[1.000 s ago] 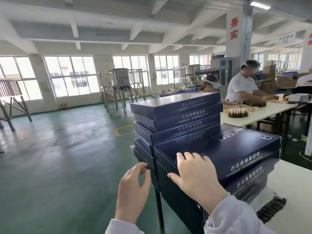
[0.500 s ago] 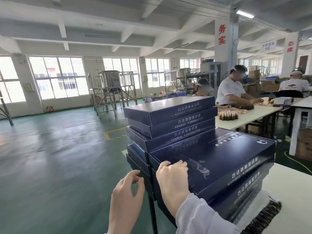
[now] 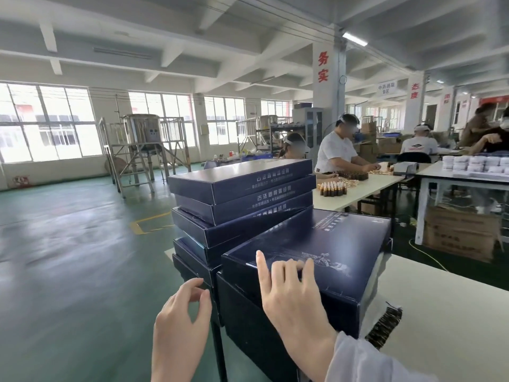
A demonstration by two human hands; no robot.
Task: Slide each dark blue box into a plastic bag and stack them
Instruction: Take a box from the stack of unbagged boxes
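Dark blue boxes stand in two stacks at the left end of a white worktop. The far stack is the taller, its boxes slightly askew on one another, with pale lettering along their long sides. The near stack is lower, and its top box sits turned and tilted against the boxes under it. Its far edge comes close to the far stack, but whether they touch cannot be told.

The right hand holds the top box at its near edge: three fingers curl onto the lid, the index finger points straight up along it, and the thumb is hidden. The left hand hangs in the air just left of the near stack's corner, over the green floor. Its fingers are loosely bent, thumb and forefinger close together, holding nothing.

A dark ribbed strip pokes out from under the near stack on the right; what it is cannot be made out.

Behind, a person in a white shirt sits at a long table with small brown bottles on it. A steel tank stands by the windows.
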